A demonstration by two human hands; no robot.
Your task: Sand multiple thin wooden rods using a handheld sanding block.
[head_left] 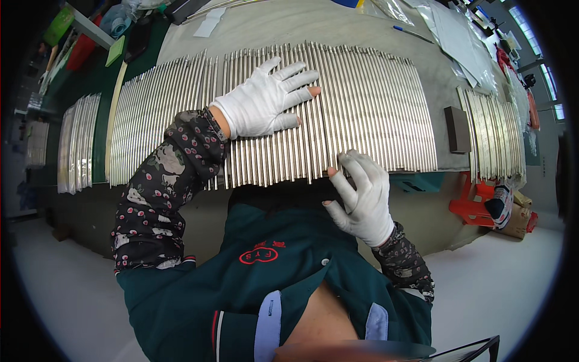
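Note:
A wide row of thin, shiny metal rods lies side by side on the table, their ends toward me. My left hand, in a white glove with bare fingertips showing, rests flat across the middle of the row, fingers spread. At the near ends of the rods is my right hand, gloved the same way. Its fingers are loosely bent and apart, the longer ones at the rod ends, and I see nothing held in it. More rods continue the row to the left, past a narrow gap.
Bundles of rods in clear wrap lie far left, others at the right beside a dark block. A blue pen and plastic bags lie at the back. A red stool stands below the table's right end.

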